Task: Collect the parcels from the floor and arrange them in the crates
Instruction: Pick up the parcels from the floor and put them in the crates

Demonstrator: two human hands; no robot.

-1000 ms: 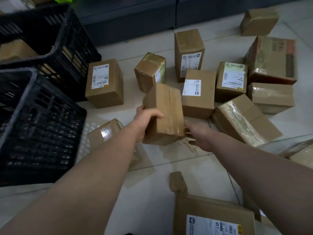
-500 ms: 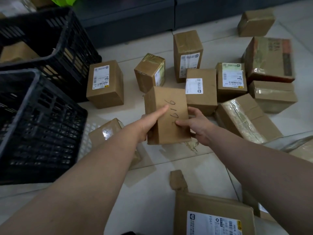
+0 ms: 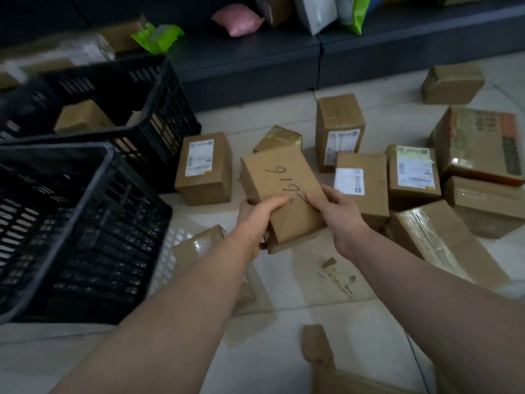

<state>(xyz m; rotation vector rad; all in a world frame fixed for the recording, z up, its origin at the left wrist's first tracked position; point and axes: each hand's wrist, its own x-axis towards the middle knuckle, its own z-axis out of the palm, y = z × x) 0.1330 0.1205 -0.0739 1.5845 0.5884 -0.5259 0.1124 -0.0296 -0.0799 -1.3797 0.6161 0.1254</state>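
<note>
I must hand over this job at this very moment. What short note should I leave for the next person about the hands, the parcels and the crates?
Left hand and right hand: both grip one hand-numbered parcel, held above the floor.
Far crate: at least two packed parcels are inside. Near crate: no parcel shows in its visible part.
Left to do: put the held parcel in a crate, then collect the many loose parcels on the floor, mostly to the right.
</note>
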